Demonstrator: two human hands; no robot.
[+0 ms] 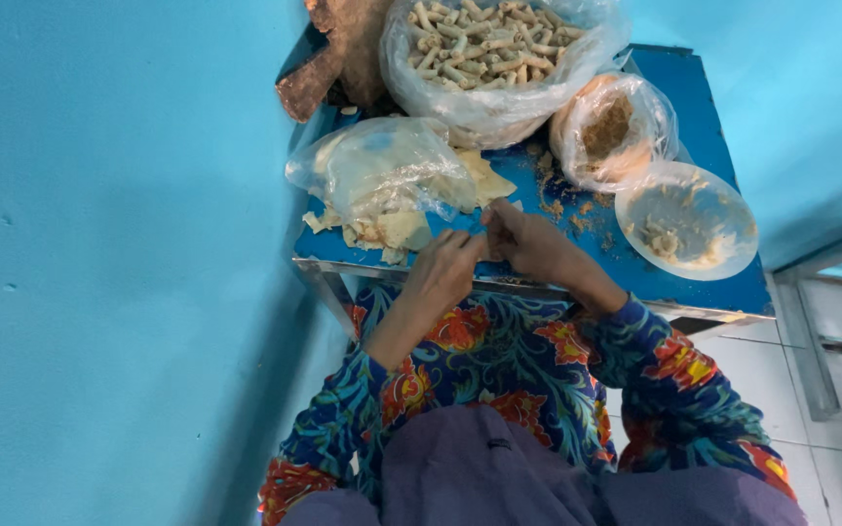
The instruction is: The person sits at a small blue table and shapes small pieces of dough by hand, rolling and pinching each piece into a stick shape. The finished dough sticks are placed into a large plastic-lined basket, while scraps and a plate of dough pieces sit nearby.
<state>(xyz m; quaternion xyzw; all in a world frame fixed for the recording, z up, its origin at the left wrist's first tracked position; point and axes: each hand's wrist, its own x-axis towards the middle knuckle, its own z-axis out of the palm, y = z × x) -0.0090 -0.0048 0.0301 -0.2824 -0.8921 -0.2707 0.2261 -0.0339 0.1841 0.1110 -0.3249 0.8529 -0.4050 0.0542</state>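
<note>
At table (694,282) front edge, both hands meet over a small pale wrapper piece (488,230). Table is blue, small, jammed into a turquoise wall corner.

L hand (445,268): fingers curled together, tips pointing up-right toward the wrapper. Looks like a pinch on the wrapper's near edge, but contact is blurred, can't tell for sure.

R hand (528,244): fingers bunched, tips clamped on the wrapper from its right side; thumb hidden. Hands touch or nearly touch at the fingertips.

Wrapper sits right between the fingertips, just below the wrapper stack (484,180), near table front, left of centre.

Around:
- Wrapper bag (372,170), clear plastic, crumpled, left part of table, just above L hand. Pale sheets spill out beneath it; scraps lie at table's left edge.
- Big bag (494,58) at table back, open top, full of small beige rolls.
- Filling bag (611,131), clear, right of centre, holds brown crumbly stuff. Brown crumbs scattered on table between it and R hand.
- Plate (686,221), white, round, right side, smeared w/ pale paste, small lump in the middle.
- Brown lumpy object at back-left corner, partly cut off; can't ID.

Person seated, floral sleeves (blue, red, orange), purple cloth over lap. White tile floor at right.
</note>
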